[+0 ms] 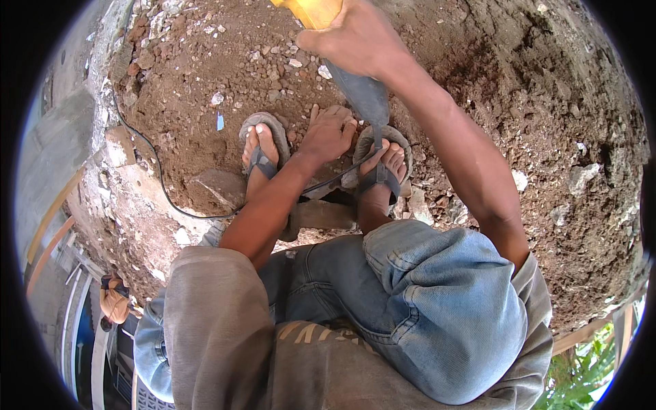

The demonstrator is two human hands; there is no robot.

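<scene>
A power tool with a yellow body (307, 10) and a dark grey lower section (365, 96) is gripped by my right hand (352, 41) at the top of the view. Its lower end hangs over my right sandalled foot (383, 171), where a black cord (157, 160) comes off and runs left across the ground. My left hand (324, 137) rests palm down on the brown soil (184, 68) between my feet, fingers loosely bent and somewhat apart, with nothing visible in them. My left foot (260, 150) is in a grey sandal beside it.
Broken rubble (584, 178) and chunks lie in the dug earth, with a flat stone (321, 215) behind my feet. At the left are grey concrete (55, 137) and wooden strips (51, 215). Far below there, a person (116, 301) in brown is bent over. Leaves (581, 362) show lower right.
</scene>
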